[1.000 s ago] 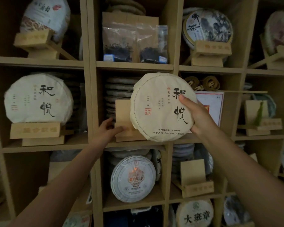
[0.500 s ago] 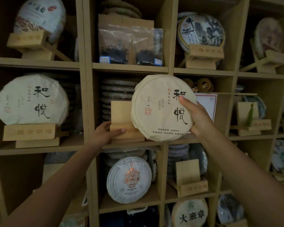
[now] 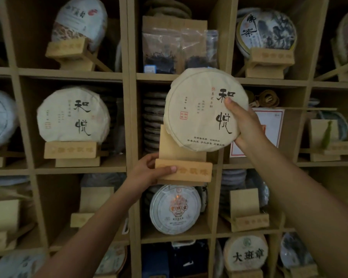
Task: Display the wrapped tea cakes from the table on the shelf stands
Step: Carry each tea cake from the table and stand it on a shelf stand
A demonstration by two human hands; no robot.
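Observation:
A round tea cake (image 3: 199,111) in pale paper with black brush characters is held upright in front of the middle shelf cell. My right hand (image 3: 244,123) grips its right edge, thumb across the face. Just below it stands a light wooden stand (image 3: 186,167). My left hand (image 3: 149,173) holds the stand's left end, thumb on its front bar, and the stand sticks out past the shelf edge. The cake's lower edge overlaps the stand's back board. A matching wrapped cake (image 3: 73,115) sits on its own stand (image 3: 71,150) one cell to the left.
The wooden grid shelf (image 3: 129,121) is full of wrapped cakes on stands, stacked cakes behind the held stand, and tea bags (image 3: 179,51) above. Bare stands sit at lower right (image 3: 247,213), lower left (image 3: 93,205) and right (image 3: 327,141). A red-bordered white card (image 3: 273,127) leans behind my right hand.
My left hand has closed on the stand and drawn it forward to the shelf's front edge. The cake in my right hand has stayed just above it.

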